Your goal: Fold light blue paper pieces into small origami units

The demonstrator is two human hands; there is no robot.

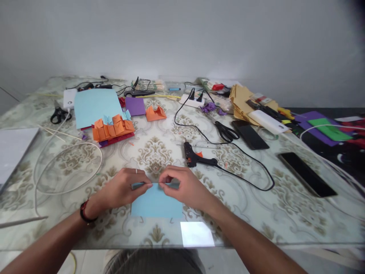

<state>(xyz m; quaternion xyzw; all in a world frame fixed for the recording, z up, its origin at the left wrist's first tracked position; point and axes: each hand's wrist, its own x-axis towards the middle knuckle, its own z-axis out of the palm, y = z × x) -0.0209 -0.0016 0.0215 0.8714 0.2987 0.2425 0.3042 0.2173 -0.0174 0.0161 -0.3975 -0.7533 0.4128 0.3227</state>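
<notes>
A light blue sheet of paper lies near the front edge of the table, its far edge raised between my fingers. My left hand pinches that edge at its left and middle part, a ring on one finger. Close beside it, my right hand pinches the same edge just right of the middle. A black glue gun lies on its side beyond my right hand. Folded orange paper pieces stand in a row at the back left, with light blue bits behind them.
A larger blue sheet, black scissors and a white coiled cable are on the left. Toward the right are another pair of scissors, two phones and a looping black cord. Behind stands a white power strip.
</notes>
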